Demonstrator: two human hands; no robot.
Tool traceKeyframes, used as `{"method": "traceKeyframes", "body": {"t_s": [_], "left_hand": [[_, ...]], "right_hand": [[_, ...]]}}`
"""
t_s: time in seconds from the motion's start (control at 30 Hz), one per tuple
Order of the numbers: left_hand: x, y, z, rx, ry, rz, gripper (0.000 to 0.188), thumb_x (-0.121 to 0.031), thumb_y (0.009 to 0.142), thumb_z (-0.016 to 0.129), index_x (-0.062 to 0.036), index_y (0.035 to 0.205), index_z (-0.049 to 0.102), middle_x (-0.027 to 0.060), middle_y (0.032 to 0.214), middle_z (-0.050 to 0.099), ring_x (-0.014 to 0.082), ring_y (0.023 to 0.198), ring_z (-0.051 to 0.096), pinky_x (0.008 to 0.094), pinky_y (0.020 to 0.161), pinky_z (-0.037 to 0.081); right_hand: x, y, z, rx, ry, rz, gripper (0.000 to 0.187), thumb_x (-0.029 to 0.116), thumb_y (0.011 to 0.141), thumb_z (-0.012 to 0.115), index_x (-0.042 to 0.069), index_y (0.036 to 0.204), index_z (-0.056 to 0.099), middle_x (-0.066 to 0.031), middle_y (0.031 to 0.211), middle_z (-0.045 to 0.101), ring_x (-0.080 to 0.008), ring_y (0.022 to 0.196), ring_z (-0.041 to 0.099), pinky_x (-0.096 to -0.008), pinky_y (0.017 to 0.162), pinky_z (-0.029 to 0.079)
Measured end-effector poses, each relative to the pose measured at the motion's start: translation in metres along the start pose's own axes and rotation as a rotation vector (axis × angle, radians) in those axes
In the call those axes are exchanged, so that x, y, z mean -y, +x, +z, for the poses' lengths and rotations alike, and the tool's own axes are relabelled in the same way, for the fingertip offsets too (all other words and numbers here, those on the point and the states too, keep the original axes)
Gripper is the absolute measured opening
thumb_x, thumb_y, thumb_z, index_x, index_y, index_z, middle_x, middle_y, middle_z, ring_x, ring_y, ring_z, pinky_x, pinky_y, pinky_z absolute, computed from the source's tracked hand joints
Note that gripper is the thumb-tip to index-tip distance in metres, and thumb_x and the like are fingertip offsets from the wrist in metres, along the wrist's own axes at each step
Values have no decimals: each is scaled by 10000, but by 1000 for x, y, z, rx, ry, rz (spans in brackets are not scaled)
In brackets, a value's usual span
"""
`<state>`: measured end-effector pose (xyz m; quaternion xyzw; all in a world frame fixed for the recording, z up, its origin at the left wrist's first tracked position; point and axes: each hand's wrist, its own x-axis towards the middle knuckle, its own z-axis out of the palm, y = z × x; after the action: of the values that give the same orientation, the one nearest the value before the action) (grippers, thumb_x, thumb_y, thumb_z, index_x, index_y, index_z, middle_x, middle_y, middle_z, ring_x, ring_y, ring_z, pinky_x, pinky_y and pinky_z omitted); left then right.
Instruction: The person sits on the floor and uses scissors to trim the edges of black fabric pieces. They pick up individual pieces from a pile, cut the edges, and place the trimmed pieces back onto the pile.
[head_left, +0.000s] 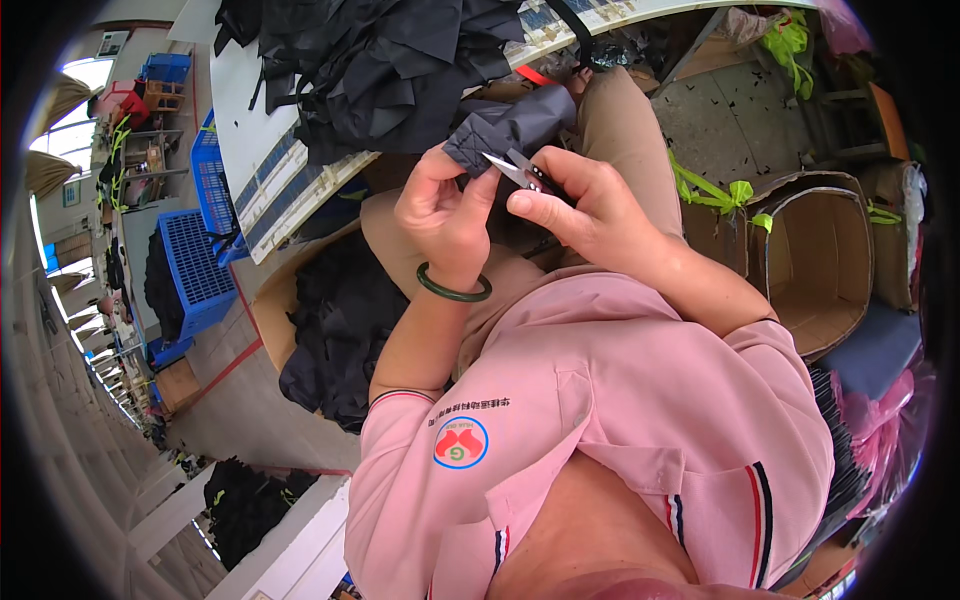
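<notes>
My left hand [447, 212] pinches the edge of a dark stitched fabric piece [537, 118] over my lap, below the table edge. A dark green bangle [453, 285] circles that wrist. In my right hand [597, 205] is a pair of small thread snips [514, 172], my fingers and thumb closed around them. Their pale, pointed blades lie against the fabric edge, just by my left fingertips. Whether a thread is between the blades is too small to tell. Above my hands, a large heap of black fabric pieces [370, 75] covers much of the table.
The table's worn edge [300, 190] runs close beyond my left hand. A cardboard box of black fabric [340, 325] sits at my left. Blue plastic crates [200, 270] stand farther left. On the right are an open cardboard box [820, 260] and bright green strips [715, 190].
</notes>
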<state>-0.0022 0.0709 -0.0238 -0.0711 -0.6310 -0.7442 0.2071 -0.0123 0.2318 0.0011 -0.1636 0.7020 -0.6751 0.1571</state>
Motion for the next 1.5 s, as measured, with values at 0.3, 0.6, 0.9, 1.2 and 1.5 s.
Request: {"method": "traceKeyframes", "body": {"t_s": [0.3,0.6,0.9,1.2,1.5], "left_hand": [[4,-2,0,80,65,120,179,84,758,678,29,906,594,136,980,643,167,876,586,293,804,463],[5,-1,-4,155,114,145,163,56,776,677,36,895,568,138,979,612,188,897,616,365,904,482],[3,3,-4,228,79,144,163,79,741,684,17,866,598,142,960,660,179,854,599,291,784,462],[-11,19,-17,396,-193,-216,160,107,738,657,26,868,610,127,943,663,163,882,620,294,826,490],[-10,25,-22,508,-300,-406,170,86,724,671,21,873,621,79,913,649,123,827,600,252,769,480]], "right_hand": [[-3,4,3,-113,-162,-210,384,332,821,708,-14,784,547,-88,559,466,-169,485,407,-310,467,379],[-4,2,-1,-106,-119,-174,341,291,853,680,-21,785,561,-96,537,438,-169,481,363,-319,457,359],[-1,0,-6,-84,-117,-142,347,298,868,663,-26,785,569,-73,540,431,-139,497,365,-304,461,346],[3,3,-34,109,-51,-5,439,397,863,657,-10,736,549,-10,574,395,-80,568,356,-276,481,303],[11,4,-42,154,-383,-162,402,362,828,692,5,735,534,-104,536,473,-217,468,437,-324,468,354]]}}
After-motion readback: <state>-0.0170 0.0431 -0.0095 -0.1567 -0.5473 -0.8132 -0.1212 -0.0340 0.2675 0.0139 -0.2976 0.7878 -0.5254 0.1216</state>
